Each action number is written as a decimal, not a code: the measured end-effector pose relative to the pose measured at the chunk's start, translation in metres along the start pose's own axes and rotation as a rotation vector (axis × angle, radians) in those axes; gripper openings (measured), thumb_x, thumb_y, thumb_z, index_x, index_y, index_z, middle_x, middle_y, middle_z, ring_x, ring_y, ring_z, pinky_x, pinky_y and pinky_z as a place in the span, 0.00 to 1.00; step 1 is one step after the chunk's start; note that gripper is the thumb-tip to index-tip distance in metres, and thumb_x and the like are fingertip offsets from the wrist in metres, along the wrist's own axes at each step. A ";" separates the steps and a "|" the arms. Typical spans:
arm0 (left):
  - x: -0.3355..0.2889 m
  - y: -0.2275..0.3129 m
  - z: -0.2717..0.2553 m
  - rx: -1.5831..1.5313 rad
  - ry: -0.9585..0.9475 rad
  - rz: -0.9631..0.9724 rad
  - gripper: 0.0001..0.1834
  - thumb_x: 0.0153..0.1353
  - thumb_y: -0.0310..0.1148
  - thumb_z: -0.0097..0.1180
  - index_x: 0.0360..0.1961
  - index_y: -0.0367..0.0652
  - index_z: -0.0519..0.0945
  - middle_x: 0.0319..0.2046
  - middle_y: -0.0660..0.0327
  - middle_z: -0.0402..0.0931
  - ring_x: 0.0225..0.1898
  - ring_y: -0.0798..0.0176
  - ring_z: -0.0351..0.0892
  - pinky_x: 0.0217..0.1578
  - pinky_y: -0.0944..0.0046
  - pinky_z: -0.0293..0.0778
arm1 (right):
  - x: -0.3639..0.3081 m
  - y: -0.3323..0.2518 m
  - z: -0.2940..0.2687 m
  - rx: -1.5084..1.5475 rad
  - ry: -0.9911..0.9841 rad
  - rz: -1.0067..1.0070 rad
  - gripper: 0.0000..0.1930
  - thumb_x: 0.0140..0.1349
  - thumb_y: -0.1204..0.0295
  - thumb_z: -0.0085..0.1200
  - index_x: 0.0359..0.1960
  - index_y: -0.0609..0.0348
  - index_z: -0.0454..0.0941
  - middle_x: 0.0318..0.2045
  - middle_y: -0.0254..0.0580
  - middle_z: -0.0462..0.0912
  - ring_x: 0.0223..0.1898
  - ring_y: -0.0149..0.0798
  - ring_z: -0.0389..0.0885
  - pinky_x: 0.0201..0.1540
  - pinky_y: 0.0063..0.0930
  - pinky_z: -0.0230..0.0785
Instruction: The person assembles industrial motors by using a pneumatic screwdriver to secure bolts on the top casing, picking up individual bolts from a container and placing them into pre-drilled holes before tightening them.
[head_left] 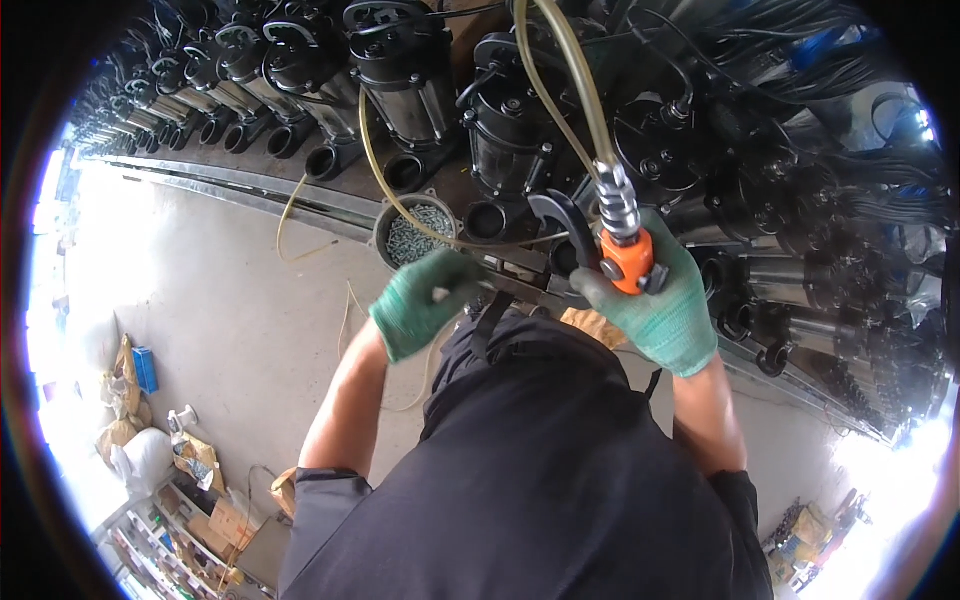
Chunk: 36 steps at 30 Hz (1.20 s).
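My right hand (665, 310), in a green knit glove, is wrapped round an orange air tool (627, 262) with a metal fitting on top. A clear yellowish hose (572, 62) runs up from that fitting. Close beside the tool is a black curved handle (570, 222); whether my thumb touches it I cannot tell. My left hand (425, 300), gloved the same way, is just below a round bowl (380, 237) of small metal screws (418, 236). Its fingers are curled together, slightly blurred, and what they hold, if anything, is hidden.
Black and steel pumps (405, 80) stand in a long row on a metal-edged line (330, 205) ahead of me. Bundles of black cable (850, 150) lie over those at right. A thin yellowish tube (375, 165) crosses the bowl. Boxes and bags (225, 520) sit at lower left.
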<state>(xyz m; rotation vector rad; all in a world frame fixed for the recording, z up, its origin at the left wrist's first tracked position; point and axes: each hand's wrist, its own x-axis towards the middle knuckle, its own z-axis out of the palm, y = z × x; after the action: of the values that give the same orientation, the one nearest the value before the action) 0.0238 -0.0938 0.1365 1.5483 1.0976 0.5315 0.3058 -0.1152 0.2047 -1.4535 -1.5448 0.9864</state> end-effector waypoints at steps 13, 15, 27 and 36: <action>-0.016 0.046 0.062 0.222 0.394 0.522 0.17 0.48 0.17 0.71 0.38 0.40 0.81 0.46 0.53 0.77 0.46 0.49 0.81 0.44 0.56 0.79 | 0.012 -0.032 0.027 0.192 -0.093 0.090 0.20 0.58 0.71 0.72 0.47 0.59 0.75 0.34 0.37 0.84 0.32 0.29 0.84 0.36 0.28 0.79; -0.021 0.053 0.062 0.244 0.423 0.525 0.16 0.49 0.17 0.70 0.39 0.40 0.81 0.45 0.53 0.77 0.44 0.49 0.81 0.43 0.57 0.79 | 0.012 -0.033 0.031 0.216 -0.107 0.095 0.19 0.58 0.72 0.72 0.47 0.59 0.75 0.34 0.37 0.83 0.32 0.29 0.83 0.36 0.28 0.79; -0.063 0.038 0.066 -0.718 0.376 0.079 0.15 0.77 0.39 0.52 0.43 0.35 0.69 0.37 0.50 0.78 0.37 0.57 0.83 0.40 0.57 0.81 | 0.013 -0.020 0.050 0.213 -0.137 -0.030 0.21 0.56 0.74 0.72 0.48 0.58 0.75 0.35 0.38 0.84 0.35 0.33 0.83 0.41 0.30 0.78; -0.062 0.036 0.084 -0.792 0.291 -0.112 0.20 0.70 0.40 0.64 0.47 0.37 0.69 0.34 0.55 0.78 0.32 0.63 0.79 0.35 0.65 0.76 | 0.011 -0.024 0.053 0.264 -0.194 0.025 0.21 0.57 0.75 0.72 0.48 0.57 0.75 0.36 0.33 0.83 0.36 0.28 0.82 0.42 0.27 0.78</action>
<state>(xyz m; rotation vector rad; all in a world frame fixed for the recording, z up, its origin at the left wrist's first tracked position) 0.0757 -0.1885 0.1597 0.7284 1.0024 0.9915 0.2471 -0.1067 0.2065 -1.2234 -1.4678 1.3248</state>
